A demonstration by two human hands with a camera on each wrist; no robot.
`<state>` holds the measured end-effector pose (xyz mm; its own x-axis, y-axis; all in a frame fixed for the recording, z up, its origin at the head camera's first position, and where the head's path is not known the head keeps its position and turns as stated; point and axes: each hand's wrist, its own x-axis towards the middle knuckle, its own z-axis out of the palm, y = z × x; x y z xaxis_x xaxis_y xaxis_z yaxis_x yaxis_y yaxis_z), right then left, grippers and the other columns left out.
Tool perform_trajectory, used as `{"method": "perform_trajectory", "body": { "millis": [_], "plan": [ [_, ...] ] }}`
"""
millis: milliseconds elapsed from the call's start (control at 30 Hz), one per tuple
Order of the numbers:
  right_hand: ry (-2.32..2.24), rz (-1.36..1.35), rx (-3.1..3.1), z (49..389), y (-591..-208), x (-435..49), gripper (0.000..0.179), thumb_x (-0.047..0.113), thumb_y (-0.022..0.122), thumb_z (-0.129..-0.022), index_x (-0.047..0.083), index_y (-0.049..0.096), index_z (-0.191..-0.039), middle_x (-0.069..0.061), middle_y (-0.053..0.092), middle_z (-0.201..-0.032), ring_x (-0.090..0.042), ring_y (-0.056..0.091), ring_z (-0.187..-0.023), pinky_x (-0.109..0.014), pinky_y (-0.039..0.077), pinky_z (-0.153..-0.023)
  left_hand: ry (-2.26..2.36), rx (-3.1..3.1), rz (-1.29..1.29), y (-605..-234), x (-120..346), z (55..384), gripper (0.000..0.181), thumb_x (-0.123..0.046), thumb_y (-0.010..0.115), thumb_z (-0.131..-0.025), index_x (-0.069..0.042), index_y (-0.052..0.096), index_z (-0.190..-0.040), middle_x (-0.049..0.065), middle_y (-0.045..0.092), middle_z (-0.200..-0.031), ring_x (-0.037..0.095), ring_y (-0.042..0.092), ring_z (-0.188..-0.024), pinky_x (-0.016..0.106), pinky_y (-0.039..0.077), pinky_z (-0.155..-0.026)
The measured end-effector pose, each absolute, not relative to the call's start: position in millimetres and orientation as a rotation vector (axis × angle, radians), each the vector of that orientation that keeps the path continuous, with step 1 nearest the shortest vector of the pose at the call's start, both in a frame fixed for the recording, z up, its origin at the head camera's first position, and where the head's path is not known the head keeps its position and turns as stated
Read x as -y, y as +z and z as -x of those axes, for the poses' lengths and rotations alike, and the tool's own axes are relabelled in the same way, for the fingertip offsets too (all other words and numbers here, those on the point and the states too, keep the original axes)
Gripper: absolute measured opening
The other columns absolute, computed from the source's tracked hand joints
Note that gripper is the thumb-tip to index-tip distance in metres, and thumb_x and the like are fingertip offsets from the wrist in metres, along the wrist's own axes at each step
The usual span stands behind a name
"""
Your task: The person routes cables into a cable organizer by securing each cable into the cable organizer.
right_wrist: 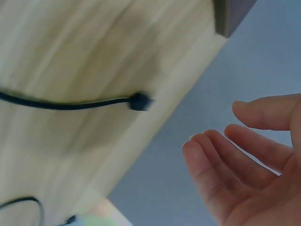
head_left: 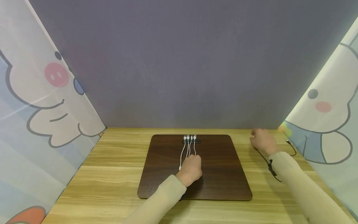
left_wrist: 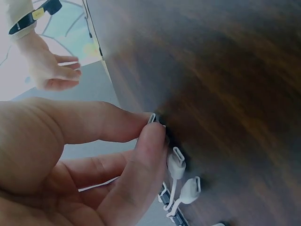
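My left hand [head_left: 191,170] is over a dark brown wooden board [head_left: 221,174]. Between thumb and forefinger it pinches the plug [left_wrist: 152,118] of a white charging cable, whose metal tip pokes out. Beside the fingertips, two more white cable plugs [left_wrist: 177,161] lie in the left wrist view. Several white cables [head_left: 183,152] run toward me from a black cable holder [head_left: 198,141] at the board's far edge. At the table's back right, my right hand [head_left: 263,142] holds nothing, fingers loosely bent. Near it lies a black cable [right_wrist: 61,104] with a black plug [right_wrist: 139,101].
The board lies on a light wooden table [head_left: 112,177]. A grey panel [head_left: 179,68] rises behind the table's back edge. Cartoon-printed sheets [head_left: 321,133] line both sides. The black cable's other stretch [head_left: 292,149] curves near the right edge.
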<state>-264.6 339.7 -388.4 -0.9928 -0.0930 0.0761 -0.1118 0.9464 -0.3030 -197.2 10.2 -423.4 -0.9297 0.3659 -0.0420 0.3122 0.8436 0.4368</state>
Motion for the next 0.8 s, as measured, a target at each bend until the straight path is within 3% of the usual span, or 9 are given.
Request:
{"method": "perform_trajectory", "body": {
  "millis": [167,267,333,400,567,800],
  "plan": [
    [0.462,-0.13,3.111,267,-398,-352,0.041,0.011,0.058,-0.09,-0.02,0.059,-0.117,-0.041,0.059,-0.119,-0.06,0.056,-0.109,-0.066,0.048,-0.086,0.651,-2.915,-0.541,-424,-10,197,0.011,0.007,0.075,-0.081,0.0,0.067,-0.077,0.012,0.061,-0.067,0.018,0.057,-0.052,0.029,0.044,-0.044],
    [0.476,-0.084,3.165,270,-404,-357,0.025,0.011,0.058,-0.086,-0.013,0.062,-0.093,-0.03,0.064,-0.092,-0.047,0.062,-0.084,-0.054,0.051,-0.073,0.635,-2.928,-0.544,-425,-10,197,0.01,0.006,0.075,-0.081,0.0,0.068,-0.079,0.014,0.062,-0.071,0.02,0.059,-0.056,0.03,0.045,-0.046],
    [0.485,-0.054,3.188,271,-409,-359,0.013,0.009,0.058,-0.082,-0.002,0.055,-0.075,-0.016,0.055,-0.073,-0.032,0.054,-0.068,-0.044,0.047,-0.063,0.626,-2.928,-0.551,-424,-11,197,0.01,0.006,0.075,-0.081,0.0,0.068,-0.078,0.013,0.062,-0.07,0.02,0.059,-0.056,0.03,0.045,-0.046],
    [0.476,-0.02,3.208,273,-412,-361,0.014,0.006,0.056,-0.08,0.006,0.048,-0.068,-0.007,0.047,-0.068,-0.024,0.045,-0.064,-0.041,0.042,-0.06,0.622,-2.919,-0.558,-424,-11,195,0.012,0.006,0.075,-0.082,-0.001,0.067,-0.076,0.011,0.061,-0.067,0.019,0.058,-0.053,0.03,0.045,-0.045],
    [0.417,0.032,3.248,272,-414,-363,0.007,0.003,0.054,-0.081,-0.002,0.056,-0.078,-0.018,0.059,-0.08,-0.032,0.054,-0.074,-0.048,0.05,-0.068,0.63,-2.899,-0.569,-422,-12,193,0.016,0.006,0.074,-0.084,-0.002,0.065,-0.073,0.008,0.057,-0.061,0.016,0.053,-0.047,0.028,0.041,-0.041],
    [0.429,0.078,3.3,273,-414,-361,0.006,0.0,0.051,-0.086,-0.004,0.055,-0.085,-0.019,0.058,-0.083,-0.031,0.054,-0.071,-0.043,0.048,-0.062,0.614,-2.923,-0.578,-423,-11,195,0.018,0.007,0.074,-0.083,-0.003,0.065,-0.071,0.008,0.057,-0.061,0.014,0.051,-0.048,0.028,0.04,-0.042]
  ]
}}
